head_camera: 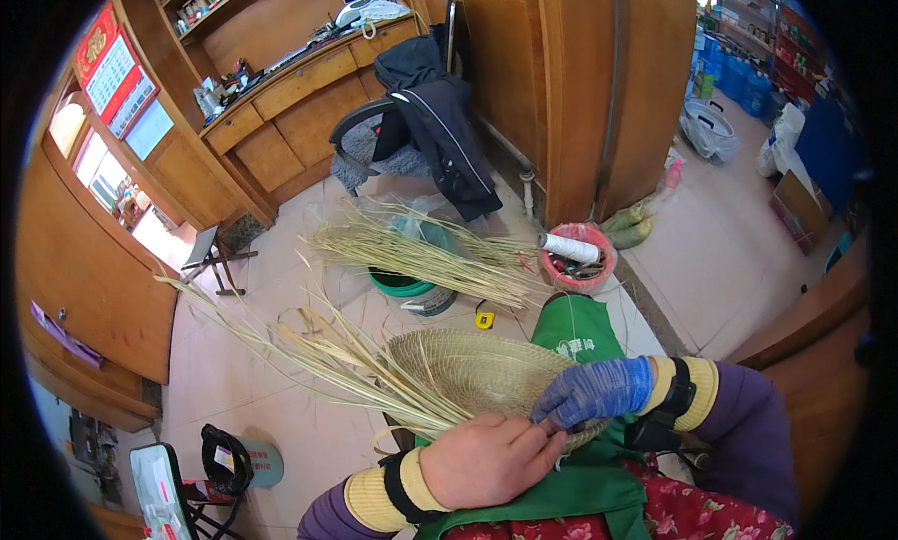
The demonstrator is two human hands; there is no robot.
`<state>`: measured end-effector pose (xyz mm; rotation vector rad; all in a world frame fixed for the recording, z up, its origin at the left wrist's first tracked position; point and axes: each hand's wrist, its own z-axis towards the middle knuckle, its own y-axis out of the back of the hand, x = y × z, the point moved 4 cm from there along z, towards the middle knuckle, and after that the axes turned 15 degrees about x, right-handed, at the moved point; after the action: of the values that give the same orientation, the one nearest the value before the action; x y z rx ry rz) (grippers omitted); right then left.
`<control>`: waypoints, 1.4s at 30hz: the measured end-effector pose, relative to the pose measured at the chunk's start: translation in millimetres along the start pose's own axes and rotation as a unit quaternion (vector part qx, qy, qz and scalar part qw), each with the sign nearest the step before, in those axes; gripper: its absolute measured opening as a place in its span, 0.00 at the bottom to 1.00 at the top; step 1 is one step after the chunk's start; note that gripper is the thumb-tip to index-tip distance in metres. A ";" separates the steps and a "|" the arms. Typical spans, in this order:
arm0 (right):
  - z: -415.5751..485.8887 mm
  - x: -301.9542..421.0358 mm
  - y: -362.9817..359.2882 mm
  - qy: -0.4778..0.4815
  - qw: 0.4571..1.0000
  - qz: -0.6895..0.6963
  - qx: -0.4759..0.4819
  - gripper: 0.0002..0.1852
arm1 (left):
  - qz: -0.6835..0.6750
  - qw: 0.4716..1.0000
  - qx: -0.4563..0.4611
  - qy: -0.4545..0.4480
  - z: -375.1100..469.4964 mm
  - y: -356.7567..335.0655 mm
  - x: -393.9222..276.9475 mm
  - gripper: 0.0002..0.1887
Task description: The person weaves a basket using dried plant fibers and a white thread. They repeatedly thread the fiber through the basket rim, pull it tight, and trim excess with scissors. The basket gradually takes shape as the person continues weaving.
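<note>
A round, shallow woven straw basket (484,364) rests tilted on my lap, over a green apron (568,484). At its near rim my bare left hand (494,456) grips the edge, with long straw strands (365,378) fanning out from under it to the upper left. My right hand (596,394), in a blue knitted glove, holds the same rim just beside it. Both hands' fingertips meet there, thumbs close together. Whatever is pinched between the fingertips is hidden. Fine stitch lines run in rings around the basket's inside.
Ahead, a bundle of straw (428,256) lies across a green bucket (407,287). A yellow tape measure (485,319) is on the floor. A pink bucket (603,277) holds tools and a white thread spool (572,247). To the left stand a bin (263,461) and a folding stool (217,259).
</note>
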<state>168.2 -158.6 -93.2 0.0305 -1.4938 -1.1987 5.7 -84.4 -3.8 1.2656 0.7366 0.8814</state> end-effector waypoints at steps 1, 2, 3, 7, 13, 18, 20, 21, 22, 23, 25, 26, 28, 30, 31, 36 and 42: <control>-0.4 0.1 -7.7 0.013 1.000 -0.024 -0.010 0.15 | 0.012 1.000 -0.002 -0.006 1.3 0.2 -1.3 0.22; 0.2 -0.8 -13.9 -0.015 0.999 -0.045 -0.010 0.15 | 0.007 1.000 0.013 -0.017 2.9 -1.4 -3.8 0.23; 2.0 -3.2 -10.5 -0.020 0.998 -0.013 -0.051 0.14 | 0.002 0.999 0.029 -0.026 3.7 -2.5 -4.8 0.23; 2.1 -41.9 37.4 -0.162 0.885 0.369 -0.232 0.09 | -0.022 0.997 0.067 -0.013 2.3 -3.7 9.1 0.22; 20.6 -70.3 90.0 -0.021 0.667 0.621 -0.412 0.11 | -0.248 0.959 -0.023 0.133 -21.0 4.0 75.8 0.14; 36.9 -89.7 112.6 0.170 0.618 0.738 -0.210 0.09 | -0.304 0.943 -0.028 0.132 -42.6 20.2 74.4 0.11; -10.6 -130.1 132.3 0.063 0.683 0.636 -0.355 0.06 | -0.336 0.933 -0.054 0.114 -54.0 33.1 68.1 0.13; -48.6 -146.2 146.2 0.018 0.713 0.555 -0.429 0.06 | -0.350 0.927 -0.075 0.108 -59.9 38.8 66.4 0.13; -88.5 -161.1 155.9 0.015 0.664 0.557 -0.498 0.04 | -0.365 0.920 -0.086 0.111 -65.3 41.7 65.5 0.13; -136.1 -172.7 166.7 -0.052 0.619 0.496 -0.606 0.05 | -0.382 0.912 -0.094 0.115 -70.3 43.5 64.4 0.13; -216.3 -167.3 176.4 -0.148 0.560 0.356 -0.733 0.06 | -0.395 0.904 -0.104 0.122 -76.2 42.9 64.6 0.12; -224.2 -169.0 179.2 -0.181 0.576 0.338 -0.722 0.06 | -0.395 0.904 -0.102 0.126 -77.4 41.7 65.5 0.12; -216.5 -150.7 178.3 -0.246 0.602 0.295 -0.700 0.08 | -0.390 0.908 -0.084 0.127 -74.2 35.3 68.7 0.12; -156.0 -123.7 169.5 -0.262 0.688 0.268 -0.622 0.11 | -0.388 0.911 -0.045 0.129 -65.4 24.7 73.8 0.11; -103.7 -104.8 159.5 -0.230 0.828 0.210 -0.466 0.12 | -0.388 0.913 -0.053 0.116 -61.0 22.3 76.2 0.11; 66.2 -26.1 69.2 -0.084 0.930 0.338 0.121 0.14 | -0.394 0.910 -0.049 0.119 -54.1 20.0 78.8 0.12; 29.0 -72.0 84.7 -0.142 0.980 0.051 -0.128 0.15 | -0.402 0.902 -0.058 0.150 -65.8 20.4 72.9 0.11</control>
<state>219.3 -56.1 -83.2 -0.4014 -1.5514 -1.3450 -18.5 12.4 6.0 0.6089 1.3058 0.4168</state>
